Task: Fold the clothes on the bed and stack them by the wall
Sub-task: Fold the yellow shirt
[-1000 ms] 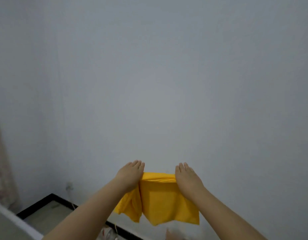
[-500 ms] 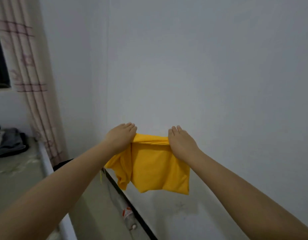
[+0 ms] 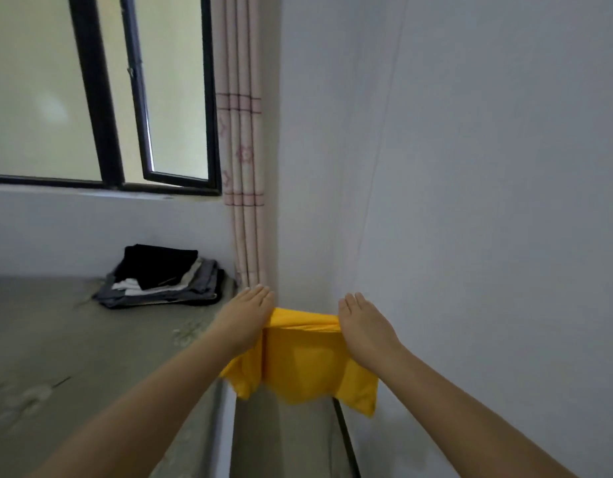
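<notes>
Both hands, left hand (image 3: 247,317) and right hand (image 3: 362,324), grip the yellow garment's (image 3: 308,367) folded top edge, the stack (image 3: 162,279) lying far-left by the bed's (image 3: 74,357) wall edge, nearer the left.

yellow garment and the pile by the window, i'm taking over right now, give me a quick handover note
Left hand: holds the left end of the yellow garment at its top fold.
Right hand: holds the right end; fingers lie straight over the fold.
The garment hangs folded in the air, off the bed.
Done: a stack of folded dark and grey clothes sits on the bed by the wall under the window.
Left: carry the yellow piece over and lay it on that stack.
</notes>
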